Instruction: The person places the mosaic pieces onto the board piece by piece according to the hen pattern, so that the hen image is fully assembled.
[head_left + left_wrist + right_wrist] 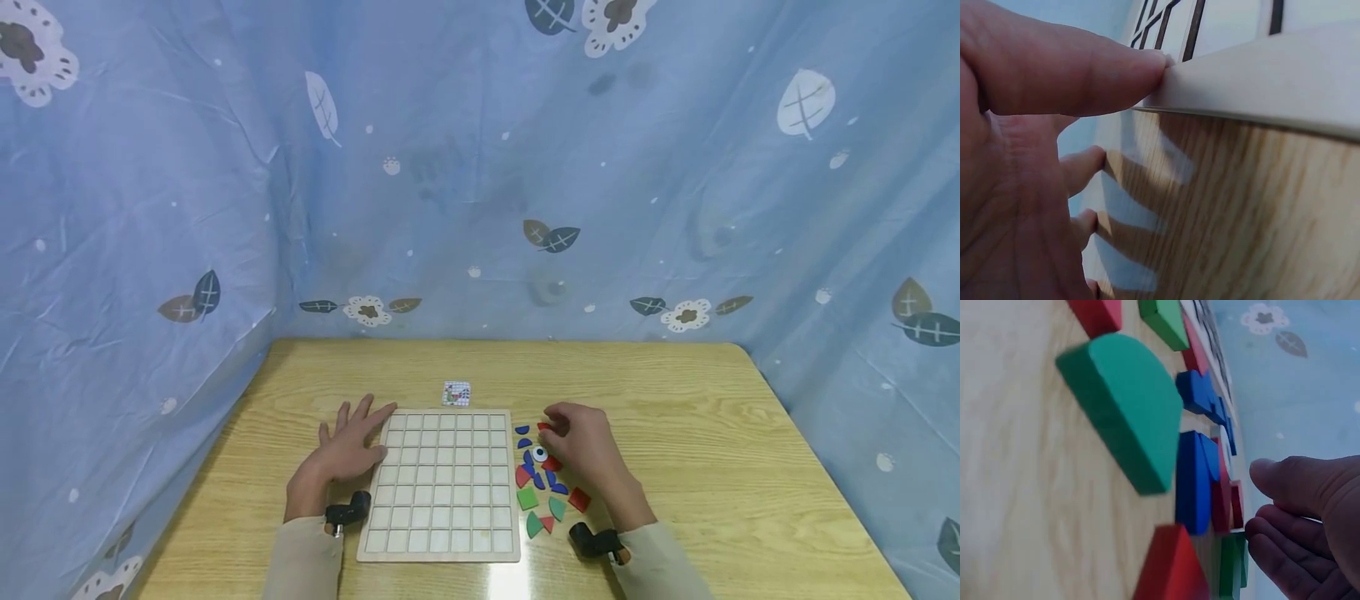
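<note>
A pale wooden grid board [442, 483] lies flat on the table [697, 433], its square cells bare. My left hand [351, 443] rests open on the table at the board's left edge, and its thumb [1085, 69] presses against the board's rim [1260, 81]. Right of the board lies a cluster of coloured shapes: blue pieces [522, 430], a green square [527, 498], a red piece [578, 499] and a white ring [540, 454]. My right hand [564, 432] hovers over the cluster's far end, fingers [1272, 531] loosely curled beside a small red piece [1237, 503], with nothing held between thumb and fingers.
A small pattern card [456, 393] lies just beyond the board's far edge. Blue leaf-print cloth [480, 167] walls the table on three sides. A green quarter-round piece [1125, 406] fills the near part of the right wrist view.
</note>
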### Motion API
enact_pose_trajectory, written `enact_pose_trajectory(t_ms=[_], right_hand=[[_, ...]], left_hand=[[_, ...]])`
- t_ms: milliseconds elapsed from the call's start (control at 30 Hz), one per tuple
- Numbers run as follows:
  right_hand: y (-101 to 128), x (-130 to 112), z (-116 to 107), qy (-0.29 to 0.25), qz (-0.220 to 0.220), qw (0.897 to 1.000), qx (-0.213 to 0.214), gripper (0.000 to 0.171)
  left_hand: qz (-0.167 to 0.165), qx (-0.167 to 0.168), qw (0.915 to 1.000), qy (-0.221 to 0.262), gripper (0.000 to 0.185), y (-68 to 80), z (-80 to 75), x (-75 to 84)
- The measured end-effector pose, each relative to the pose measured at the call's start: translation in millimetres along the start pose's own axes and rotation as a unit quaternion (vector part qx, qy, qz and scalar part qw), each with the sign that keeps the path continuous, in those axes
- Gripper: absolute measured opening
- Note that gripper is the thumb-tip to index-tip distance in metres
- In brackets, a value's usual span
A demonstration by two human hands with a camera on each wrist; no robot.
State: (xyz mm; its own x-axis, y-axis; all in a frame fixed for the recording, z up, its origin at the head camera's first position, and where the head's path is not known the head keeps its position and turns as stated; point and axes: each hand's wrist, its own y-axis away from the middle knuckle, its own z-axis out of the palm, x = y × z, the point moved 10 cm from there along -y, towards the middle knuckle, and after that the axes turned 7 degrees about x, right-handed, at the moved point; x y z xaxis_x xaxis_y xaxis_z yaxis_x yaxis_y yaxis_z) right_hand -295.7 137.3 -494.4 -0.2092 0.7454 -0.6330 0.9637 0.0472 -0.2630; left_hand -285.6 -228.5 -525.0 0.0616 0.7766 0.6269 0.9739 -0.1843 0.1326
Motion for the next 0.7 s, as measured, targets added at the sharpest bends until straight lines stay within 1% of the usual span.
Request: enact_pose_trajectory(t_ms=[233, 333, 400, 533, 700], right_hand=[[-6, -9, 10, 0.041, -0.048, 0.998, -0.006, 0.028], [-4, -10, 7, 0.049, -0.058, 0.997, 0.001, 0.027], [-1, -9, 2, 0.044, -0.054, 0.998, 0.008, 0.026], [6, -5, -5, 0.038, -0.031, 0.999, 0.014, 0.025], [5, 0, -3, 0.041, -0.017, 0.999, 0.011, 0.028]], left_hand=[[0.001, 0.004, 0.9999, 0.015, 0.075, -1.3, 0.4, -0.8], [0.003, 0.009, 0.9998, 0.019, 0.075, -1.2, -0.3, 0.3], [0.002, 0.009, 0.9998, 0.018, 0.075, -1.5, -0.4, 0.7], [-0.003, 0.006, 0.9999, 0.013, 0.075, -1.5, -1.0, 0.4], [-0.004, 0.009, 0.9999, 0.010, 0.075, -1.3, -2.2, -1.0]])
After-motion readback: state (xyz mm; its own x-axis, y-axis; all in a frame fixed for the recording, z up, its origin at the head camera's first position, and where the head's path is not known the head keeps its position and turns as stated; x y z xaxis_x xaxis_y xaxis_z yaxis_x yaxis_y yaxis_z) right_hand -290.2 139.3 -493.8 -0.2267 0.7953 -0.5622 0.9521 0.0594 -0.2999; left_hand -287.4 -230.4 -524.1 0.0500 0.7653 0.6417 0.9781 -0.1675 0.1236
